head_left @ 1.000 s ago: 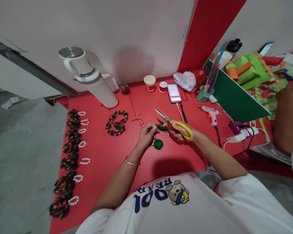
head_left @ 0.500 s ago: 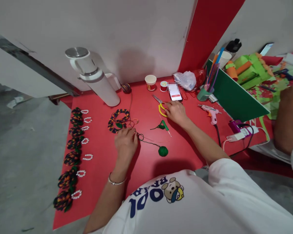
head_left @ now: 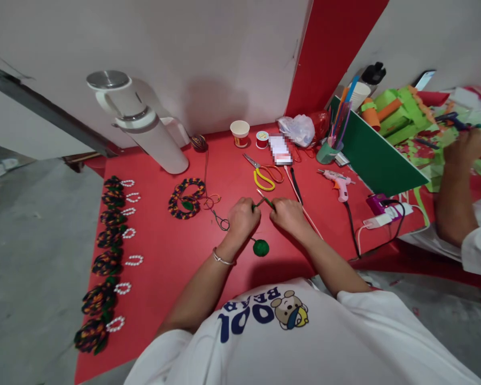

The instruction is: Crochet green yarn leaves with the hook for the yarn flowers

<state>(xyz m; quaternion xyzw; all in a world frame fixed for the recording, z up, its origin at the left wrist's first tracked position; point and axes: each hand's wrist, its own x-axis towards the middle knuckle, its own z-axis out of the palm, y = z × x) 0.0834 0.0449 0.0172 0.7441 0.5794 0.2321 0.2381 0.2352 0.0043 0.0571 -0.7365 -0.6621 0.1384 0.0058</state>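
Observation:
My left hand [head_left: 243, 218] is closed with a small dark green crocheted piece [head_left: 254, 207] pinched at its fingertips. In my right hand [head_left: 291, 215] is a crochet hook [head_left: 268, 202] with a green handle, its metal tip pointing up and left towards the left fingers. Just below the hands lies a ball of green yarn [head_left: 261, 247], with a strand running up towards the left hand. To the left, a multicoloured crocheted strip [head_left: 176, 205] lies curled with a green bit inside. Beyond the hands rest scissors [head_left: 264, 179] with yellow and orange handles.
Multicoloured crocheted bundles [head_left: 106, 263] and white bead loops [head_left: 134, 260] line the left edge. A white flask [head_left: 156, 141], paper cup [head_left: 240, 132], thread spool [head_left: 262, 139] and phone [head_left: 280, 151] stand or lie behind. Rightward are a pink glue gun [head_left: 339, 183], cables and a co-worker's arm [head_left: 459, 187].
My right hand has left the scissors and taken up the crochet hook. My left hand has moved right from beside the curled strip and now holds the green piece.

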